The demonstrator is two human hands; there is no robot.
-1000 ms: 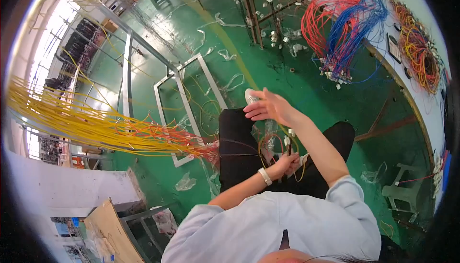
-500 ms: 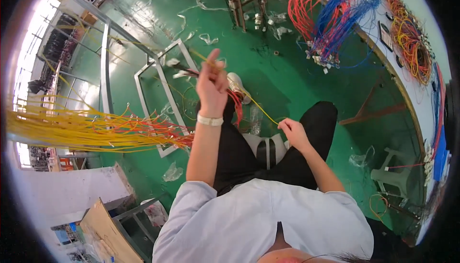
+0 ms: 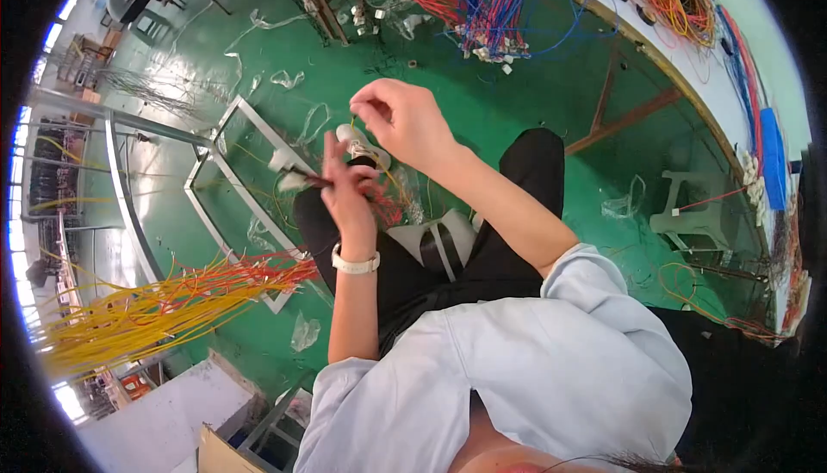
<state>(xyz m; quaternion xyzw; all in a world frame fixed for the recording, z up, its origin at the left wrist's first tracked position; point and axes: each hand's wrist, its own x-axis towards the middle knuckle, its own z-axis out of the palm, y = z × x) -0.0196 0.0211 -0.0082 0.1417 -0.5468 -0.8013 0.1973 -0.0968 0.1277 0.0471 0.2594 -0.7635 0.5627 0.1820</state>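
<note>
My left hand (image 3: 346,189), with a white band at the wrist, is raised over my left knee. Its fingers are partly smeared by motion, one pointing up and others curled round dark wires (image 3: 312,177) with pale ends (image 3: 287,163). Just beyond it, to the right, my right hand (image 3: 403,120) is bent over with thumb and forefinger pinched. From that pinch a short bit of thin yellow wire (image 3: 353,120) shows; its further course is hard to make out. To the left of my knee stretches a thick bundle of yellow wires (image 3: 146,322) with red wires (image 3: 258,276) among them.
Grey metal frames (image 3: 226,167) stand at the left. A curved table (image 3: 642,42) bears bundled wires at the right, with red and blue wires (image 3: 495,16) hanging off it. A plastic stool (image 3: 693,210) stands below. Plastic scraps (image 3: 306,332) litter the green floor. Someone sits far left.
My right hand has swung from over my right thigh up and left, beyond my left hand. The left hand is lower, and the whole view has shifted right.
</note>
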